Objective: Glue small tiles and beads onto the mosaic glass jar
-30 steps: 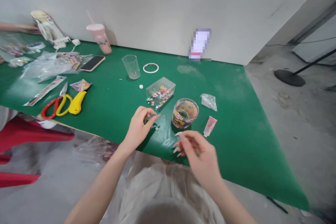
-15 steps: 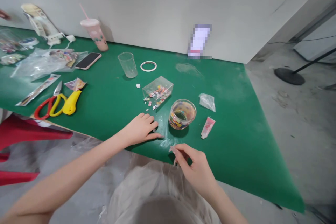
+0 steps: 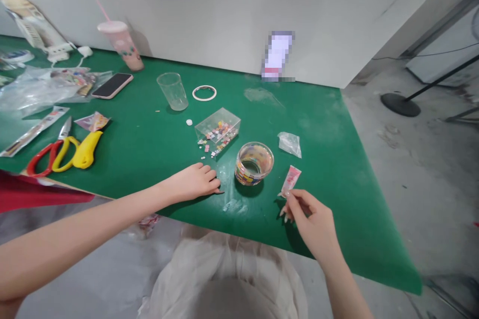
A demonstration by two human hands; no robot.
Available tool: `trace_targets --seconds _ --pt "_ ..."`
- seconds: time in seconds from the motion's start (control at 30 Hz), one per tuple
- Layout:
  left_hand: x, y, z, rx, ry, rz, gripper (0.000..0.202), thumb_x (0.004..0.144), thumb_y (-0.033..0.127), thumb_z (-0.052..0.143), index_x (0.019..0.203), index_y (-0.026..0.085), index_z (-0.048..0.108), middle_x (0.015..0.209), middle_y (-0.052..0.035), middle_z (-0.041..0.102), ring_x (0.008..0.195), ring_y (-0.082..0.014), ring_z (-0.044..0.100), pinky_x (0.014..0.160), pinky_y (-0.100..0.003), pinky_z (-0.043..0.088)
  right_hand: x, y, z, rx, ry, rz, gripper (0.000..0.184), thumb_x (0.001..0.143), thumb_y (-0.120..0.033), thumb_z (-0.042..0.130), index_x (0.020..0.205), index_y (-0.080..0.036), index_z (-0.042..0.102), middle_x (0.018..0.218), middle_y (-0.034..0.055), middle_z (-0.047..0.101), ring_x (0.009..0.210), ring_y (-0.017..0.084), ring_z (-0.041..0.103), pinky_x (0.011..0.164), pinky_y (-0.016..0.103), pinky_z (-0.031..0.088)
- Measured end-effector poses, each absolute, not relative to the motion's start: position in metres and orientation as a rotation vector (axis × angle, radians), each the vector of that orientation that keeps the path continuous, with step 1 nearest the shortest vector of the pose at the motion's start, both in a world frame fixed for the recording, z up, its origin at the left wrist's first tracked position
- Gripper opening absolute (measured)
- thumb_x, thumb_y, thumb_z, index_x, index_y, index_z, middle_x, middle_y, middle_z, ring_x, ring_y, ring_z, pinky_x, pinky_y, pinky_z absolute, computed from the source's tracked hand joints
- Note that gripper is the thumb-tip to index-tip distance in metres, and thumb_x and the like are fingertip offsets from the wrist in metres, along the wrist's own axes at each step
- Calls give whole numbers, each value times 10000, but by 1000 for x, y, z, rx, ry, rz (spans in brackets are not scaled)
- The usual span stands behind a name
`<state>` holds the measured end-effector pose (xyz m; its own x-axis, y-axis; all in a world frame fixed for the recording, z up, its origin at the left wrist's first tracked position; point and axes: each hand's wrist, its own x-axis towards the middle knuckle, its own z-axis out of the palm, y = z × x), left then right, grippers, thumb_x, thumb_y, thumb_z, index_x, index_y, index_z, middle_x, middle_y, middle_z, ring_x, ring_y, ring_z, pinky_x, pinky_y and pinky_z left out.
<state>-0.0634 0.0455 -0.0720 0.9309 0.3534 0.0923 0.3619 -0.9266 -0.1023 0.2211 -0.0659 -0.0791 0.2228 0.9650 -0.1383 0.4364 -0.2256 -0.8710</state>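
My left hand (image 3: 196,181) lies palm down on the table, its fingers loosely bent and nothing visible in it. My right hand (image 3: 312,217) pinches thumb and fingers at the near end of a small pink-and-white tube (image 3: 292,177), which lies on the table; the fingers hide that end. Between my hands stands a clear round cup (image 3: 253,163) with coloured mosaic tiles around its wall. Behind my left hand is a tipped clear plastic box (image 3: 220,127) with small coloured tiles (image 3: 212,148) spilling out.
Behind the cup lies a crumpled clear packet (image 3: 289,144). Farther back are a clear tumbler (image 3: 172,92), a white ring (image 3: 204,92) and a propped phone (image 3: 277,55). At left lie scissors (image 3: 60,152), a dark phone (image 3: 113,85) and plastic bags; a pink drink cup (image 3: 121,46) stands behind.
My right hand has moved right, from the table's front edge to the tube. My left hand has drawn slightly left, its thumb more tucked in. The whole view has shifted slightly.
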Motion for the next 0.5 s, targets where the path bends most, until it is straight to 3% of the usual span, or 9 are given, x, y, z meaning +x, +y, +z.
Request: trace_targets --seconds 0.2,0.33,0.5 --pt "-66 53 -76 -3075 -527 -280 492 1014 375 337 610 182 540 582 -26 549 541 -157 383 556 -320 224 249 -34 -71 -2276 -1443 827 414 905 -534 420 639 -231 512 515 14 614 537 190 601 583 296 416" --pt "-66 52 -76 -3178 -677 -463 503 1003 416 350 583 186 502 556 -3 508 529 -144 361 543 -301 237 248 -14 -63 -2328 -1498 907 493 833 -598 528 507 -234 462 438 43 590 432 185 569 500 286 373" --pt "-60 27 -67 -3287 -1057 -795 442 987 370 375 591 191 454 555 28 449 522 -117 378 523 -251 281 241 -1 -61 -2251 -1508 1092 496 772 -581 625 472 -226 450 427 50 608 348 163 565 451 262 407"
